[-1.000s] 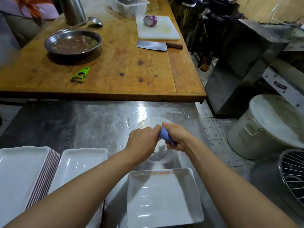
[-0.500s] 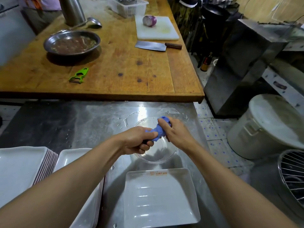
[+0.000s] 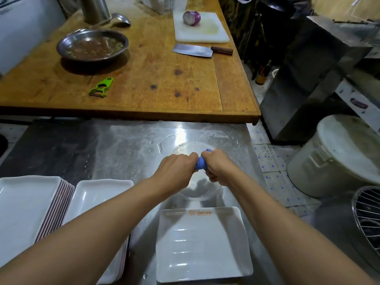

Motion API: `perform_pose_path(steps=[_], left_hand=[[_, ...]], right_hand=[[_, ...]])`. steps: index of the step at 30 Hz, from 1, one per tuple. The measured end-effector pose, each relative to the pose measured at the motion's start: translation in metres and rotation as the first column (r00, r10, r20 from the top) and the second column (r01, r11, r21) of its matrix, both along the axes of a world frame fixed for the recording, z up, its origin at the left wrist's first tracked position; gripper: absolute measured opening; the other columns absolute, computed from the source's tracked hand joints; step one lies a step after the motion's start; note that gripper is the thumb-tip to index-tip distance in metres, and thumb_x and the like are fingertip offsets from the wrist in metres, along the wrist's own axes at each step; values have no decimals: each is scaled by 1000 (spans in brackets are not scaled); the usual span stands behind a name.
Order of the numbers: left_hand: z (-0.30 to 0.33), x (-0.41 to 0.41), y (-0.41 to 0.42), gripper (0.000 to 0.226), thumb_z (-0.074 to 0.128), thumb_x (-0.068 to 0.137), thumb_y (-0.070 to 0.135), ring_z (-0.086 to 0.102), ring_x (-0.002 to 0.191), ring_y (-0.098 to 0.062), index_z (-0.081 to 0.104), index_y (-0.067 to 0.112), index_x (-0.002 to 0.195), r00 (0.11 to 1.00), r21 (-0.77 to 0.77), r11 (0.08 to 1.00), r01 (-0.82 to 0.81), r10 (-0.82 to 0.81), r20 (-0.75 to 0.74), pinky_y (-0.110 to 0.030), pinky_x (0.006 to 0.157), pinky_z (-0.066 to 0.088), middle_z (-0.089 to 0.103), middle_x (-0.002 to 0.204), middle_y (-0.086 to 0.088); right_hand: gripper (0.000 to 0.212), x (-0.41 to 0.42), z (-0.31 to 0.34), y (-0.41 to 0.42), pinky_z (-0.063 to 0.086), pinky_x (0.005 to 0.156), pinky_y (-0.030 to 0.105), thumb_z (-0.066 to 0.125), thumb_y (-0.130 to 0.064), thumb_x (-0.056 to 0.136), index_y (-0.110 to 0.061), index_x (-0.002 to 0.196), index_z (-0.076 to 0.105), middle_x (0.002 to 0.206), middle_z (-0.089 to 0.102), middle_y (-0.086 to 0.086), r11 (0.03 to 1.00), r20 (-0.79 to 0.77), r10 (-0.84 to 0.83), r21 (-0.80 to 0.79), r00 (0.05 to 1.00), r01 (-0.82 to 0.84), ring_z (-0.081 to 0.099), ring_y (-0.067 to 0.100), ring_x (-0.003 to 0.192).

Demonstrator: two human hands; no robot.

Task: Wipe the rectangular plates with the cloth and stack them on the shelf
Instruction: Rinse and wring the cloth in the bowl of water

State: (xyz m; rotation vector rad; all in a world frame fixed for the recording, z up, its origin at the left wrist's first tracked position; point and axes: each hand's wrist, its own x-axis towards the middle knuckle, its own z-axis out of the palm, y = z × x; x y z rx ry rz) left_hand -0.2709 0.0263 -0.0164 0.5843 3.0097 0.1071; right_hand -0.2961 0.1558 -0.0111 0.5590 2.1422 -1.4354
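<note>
Cloth [image 3: 201,163], soft and wet, gripped by left hand [image 3: 174,171] and right hand [image 3: 219,167]; near plate [image 3: 203,243] looks slippery, so hold its rims.

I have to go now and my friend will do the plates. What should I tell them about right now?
Left hand and right hand both grip the blue cloth, bunched between them over the clear glass bowl on the steel counter.
One white rectangular plate lies alone right in front, wet-looking, not being wiped at this moment.
Two stacks of rectangular plates sit at the left.
The shelf is not in view.
Left to do: wipe the single plate, then stack it.
</note>
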Motion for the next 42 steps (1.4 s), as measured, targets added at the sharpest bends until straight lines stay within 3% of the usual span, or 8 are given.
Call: perform_pose_path(steps=[8,14,21,27,31,34,37,42], left_hand=[[-9,-3,2,9,45,94,14,34,54,-25,37,17,95,999,-50,999,-9,6,-52,-29,45,14,60,80,-6],[-2,-4,0,13,47,92,31,45,66,-21,46,19,86,953,343,918,-201,102,284,-31,54,28,48,68,4],[23,-9,-11,26,44,97,27,18,34,-7,49,17,73,461,438,459,-773,-68,885,-14,37,14,23,43,6],[31,-8,-25,30,33,99,33,6,41,-7,47,14,80,160,262,167,-951,-461,873,-15,34,12,10,45,9],[29,0,-19,19,39,100,20,17,36,-3,45,14,83,373,483,275,-831,-367,852,-14,35,15,22,43,10],[32,2,-10,20,48,96,18,33,47,-10,44,15,76,718,605,608,-514,-80,691,-21,43,24,38,56,4],[28,2,-3,17,50,95,29,44,71,-17,44,17,84,930,383,891,-244,103,354,-27,55,28,47,76,3],[13,3,3,16,43,97,30,38,65,-26,41,14,93,990,135,983,-125,116,77,-33,50,22,56,80,-9]], right_hand=[[24,-4,-1,-4,21,44,22,38,-12,91,-11,67,38,55,30,5,996,88,-89,-19,992,91,25,13,45],[20,-3,1,6,18,43,19,33,-7,89,-16,81,48,55,39,7,998,-37,44,-48,998,-46,26,14,43],[30,7,8,14,28,40,20,41,-20,98,1,83,55,54,41,4,956,-303,181,-169,935,-240,32,13,45],[21,17,7,12,37,49,24,46,-20,97,-10,93,64,51,45,-13,932,-455,241,-137,857,-335,37,4,47],[43,17,10,8,30,49,18,41,-30,99,-21,60,55,41,46,-15,960,-509,278,110,814,-258,39,1,42],[51,9,17,6,36,57,29,44,-40,94,-7,58,55,55,51,0,958,-468,281,187,838,-217,44,12,54],[51,2,21,2,30,50,28,48,-43,90,-13,49,43,50,41,2,950,-372,271,251,888,-185,37,15,48],[29,5,8,-6,21,45,24,41,-22,89,-12,61,40,57,37,7,991,-139,64,123,988,-47,28,18,47]])
